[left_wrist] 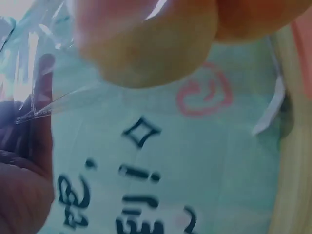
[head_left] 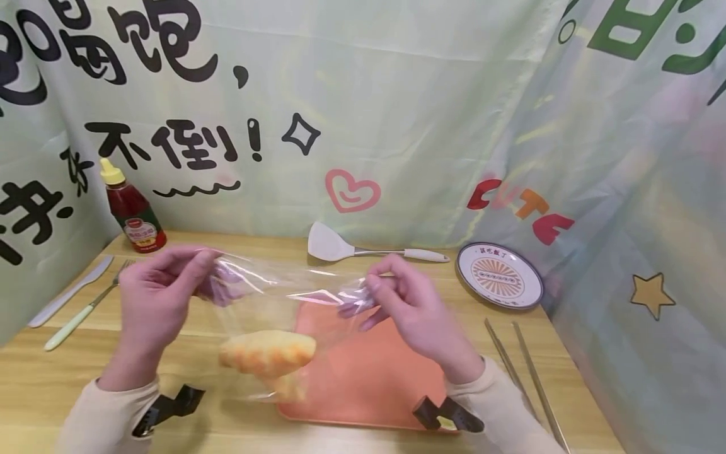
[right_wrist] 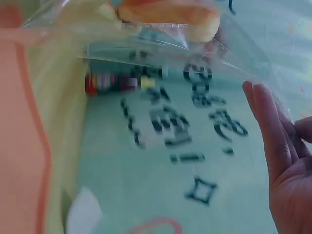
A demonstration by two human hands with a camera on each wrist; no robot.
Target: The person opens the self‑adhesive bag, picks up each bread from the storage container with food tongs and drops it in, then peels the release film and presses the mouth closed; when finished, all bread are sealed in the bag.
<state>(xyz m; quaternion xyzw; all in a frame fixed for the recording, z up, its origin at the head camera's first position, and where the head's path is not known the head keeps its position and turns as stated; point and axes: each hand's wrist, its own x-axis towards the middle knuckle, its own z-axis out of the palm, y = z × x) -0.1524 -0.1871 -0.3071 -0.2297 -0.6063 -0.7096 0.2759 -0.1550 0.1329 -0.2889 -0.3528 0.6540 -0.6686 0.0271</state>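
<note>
Fingers of the left hand (head_left: pixel 155 296) and right hand (head_left: pixel 411 306) pinch a crinkly clear plastic bag (head_left: pixel 272 296) holding golden, ridged bread (head_left: pixel 266 353) (lower piece blurred).

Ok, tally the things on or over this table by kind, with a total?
Bag: 1
Bread: 1
Board: 1
Sauce bottle: 1
Spatula: 1
Plate: 1
Knife: 1
Fork: 1
Chopsticks: 2
Total: 10
</note>
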